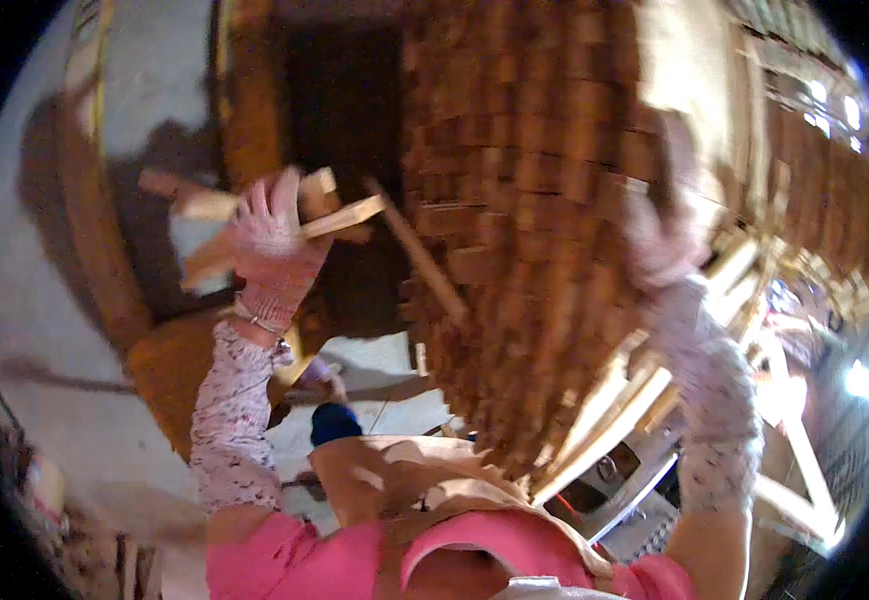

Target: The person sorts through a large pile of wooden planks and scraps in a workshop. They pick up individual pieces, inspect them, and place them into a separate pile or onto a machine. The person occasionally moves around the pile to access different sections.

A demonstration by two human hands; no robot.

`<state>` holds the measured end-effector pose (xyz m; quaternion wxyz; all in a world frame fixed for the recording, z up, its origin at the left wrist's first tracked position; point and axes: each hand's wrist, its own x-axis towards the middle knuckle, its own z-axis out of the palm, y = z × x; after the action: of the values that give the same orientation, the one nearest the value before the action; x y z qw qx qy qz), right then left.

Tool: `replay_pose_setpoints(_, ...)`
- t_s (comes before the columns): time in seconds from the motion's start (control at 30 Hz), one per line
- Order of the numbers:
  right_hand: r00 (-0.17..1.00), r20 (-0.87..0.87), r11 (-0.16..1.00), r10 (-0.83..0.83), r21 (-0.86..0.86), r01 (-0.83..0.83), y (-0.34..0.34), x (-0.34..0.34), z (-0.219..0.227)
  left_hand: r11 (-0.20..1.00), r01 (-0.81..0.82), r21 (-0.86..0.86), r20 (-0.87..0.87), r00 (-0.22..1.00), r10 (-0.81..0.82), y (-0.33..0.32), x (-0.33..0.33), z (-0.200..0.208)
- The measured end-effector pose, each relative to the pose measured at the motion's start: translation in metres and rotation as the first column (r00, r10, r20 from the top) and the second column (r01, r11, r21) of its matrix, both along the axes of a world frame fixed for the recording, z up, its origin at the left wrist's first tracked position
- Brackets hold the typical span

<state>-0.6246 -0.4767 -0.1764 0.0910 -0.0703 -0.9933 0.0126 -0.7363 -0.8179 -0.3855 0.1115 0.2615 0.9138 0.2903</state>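
My left hand, in a pinkish knit glove, is closed around several short wooden sticks. The sticks lie at different angles and poke out on both sides of the fist. To its right rises a tall stack of reddish-brown wood pieces, packed in tight rows. My right hand, also gloved, is raised at the stack's right edge. Motion smears its fingers, so whether it touches the stack or holds anything is unclear. Patterned sleeves cover both forearms.
A long thin stick leans slantwise against the stack's left side. Brown frame parts stand on the left beside a dark opening. Long pale wooden strips lie right of the stack. Grey floor spreads at the left.
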Motion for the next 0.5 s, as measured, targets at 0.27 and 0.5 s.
replay_pose_setpoints(0.27, 0.998, -0.063, 1.0, 0.005, 0.015, -0.004, -0.017, -0.002, 0.051, 0.562, 0.358, 0.746, -0.322, 0.932, -0.167, 0.127, 0.05, 0.334)
replay_pose_setpoints(0.5, 0.997, -0.015, 0.997, 0.077, 0.03, -0.076, -0.015, 0.004, 0.026, 0.586, 0.065, 0.808, -0.041, 0.998, -0.054, 0.109, 0.029, 0.143)
